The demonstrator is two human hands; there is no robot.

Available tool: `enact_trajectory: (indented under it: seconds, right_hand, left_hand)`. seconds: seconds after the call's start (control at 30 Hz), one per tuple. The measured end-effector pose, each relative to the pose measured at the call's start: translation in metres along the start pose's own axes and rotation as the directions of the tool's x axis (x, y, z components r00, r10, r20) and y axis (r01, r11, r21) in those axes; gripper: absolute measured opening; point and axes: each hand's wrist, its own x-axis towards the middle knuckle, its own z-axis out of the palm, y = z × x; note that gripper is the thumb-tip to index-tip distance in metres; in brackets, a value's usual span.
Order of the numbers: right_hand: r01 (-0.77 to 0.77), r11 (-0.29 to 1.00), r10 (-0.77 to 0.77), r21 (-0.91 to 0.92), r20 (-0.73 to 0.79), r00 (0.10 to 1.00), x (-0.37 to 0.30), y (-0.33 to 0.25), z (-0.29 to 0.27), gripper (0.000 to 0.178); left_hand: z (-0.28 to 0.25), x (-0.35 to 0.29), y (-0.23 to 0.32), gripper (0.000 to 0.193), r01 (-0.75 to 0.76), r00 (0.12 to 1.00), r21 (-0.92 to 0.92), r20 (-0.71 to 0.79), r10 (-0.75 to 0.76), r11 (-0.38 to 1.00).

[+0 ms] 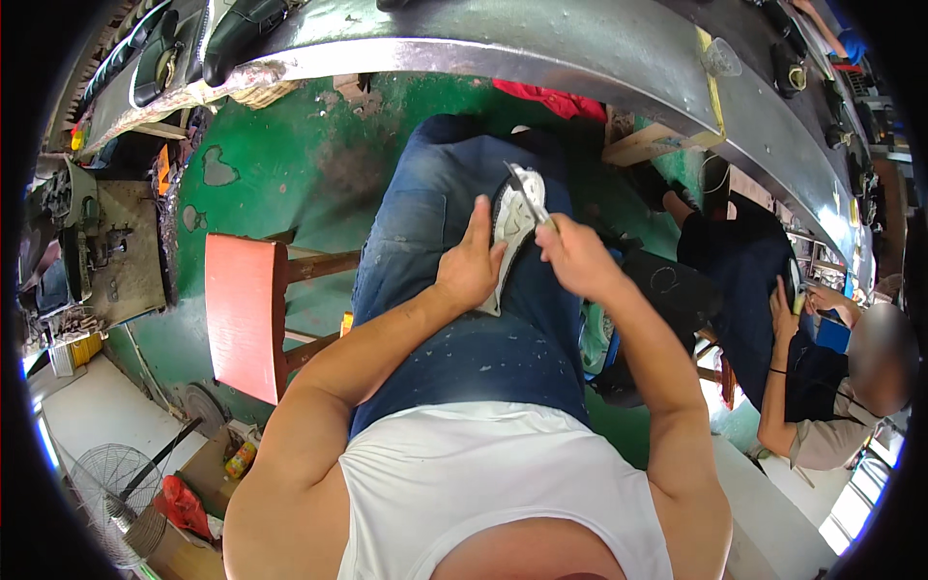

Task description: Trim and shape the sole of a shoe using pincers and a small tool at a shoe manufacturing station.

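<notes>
A shoe with its white underside up [517, 215] lies along my lap, its narrow end toward my waist. Along its left side, my left hand [469, 263] grips it, fingers stretched beside it and thumb pressed at its edge. My right hand [578, 256] is closed round the handle of a slim metal tool [527, 191]. The tool slants up and left across the wide end of the shoe, and its exact kind cannot be made out. Dark blue trousers [411, 217] lie under the shoe.
A long metal-topped bench [580, 43] curves across the far side, with dark shoes [237, 39] at its left. Left of my legs stands a red-topped stool [245, 319]. A co-worker [773, 290] sits at the right, holding a shoe and a tool. A fan [121, 498] is at lower left.
</notes>
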Motion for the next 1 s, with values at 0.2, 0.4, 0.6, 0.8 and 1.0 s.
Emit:
enact_trajectory:
  seconds: [0.2,0.4,0.6,0.8,1.0]
  right_hand:
    - [0.01,0.912,0.047,-0.411,0.129,0.991,-0.018,0.002,0.011,0.037]
    - [0.049,0.951,-0.039,-0.306,0.037,0.999,-0.056,0.005,0.027,0.039]
    - [-0.125,0.986,0.119,0.111,0.059,0.991,-0.07,0.035,0.027,0.04]
    - [-0.189,0.821,0.259,0.539,-0.056,0.964,-0.087,0.087,0.051,0.045]
    - [-0.204,0.829,0.228,0.521,0.019,0.973,-0.072,0.084,0.045,0.049]
  left_hand:
    - [-0.008,0.002,-0.016,0.092,0.179,0.948,-0.16,0.291,-0.127,0.971]
    - [-0.022,-0.018,-0.03,0.108,0.083,0.865,-0.329,0.492,0.095,0.941]
    - [-0.039,-0.009,-0.025,0.087,0.256,0.91,-0.601,0.415,0.021,0.757]
    - [-0.116,0.031,0.038,0.077,0.259,0.928,-0.889,0.337,0.157,0.378]
    - [-0.18,0.192,0.176,0.078,0.118,0.936,-0.867,0.26,0.236,0.485]
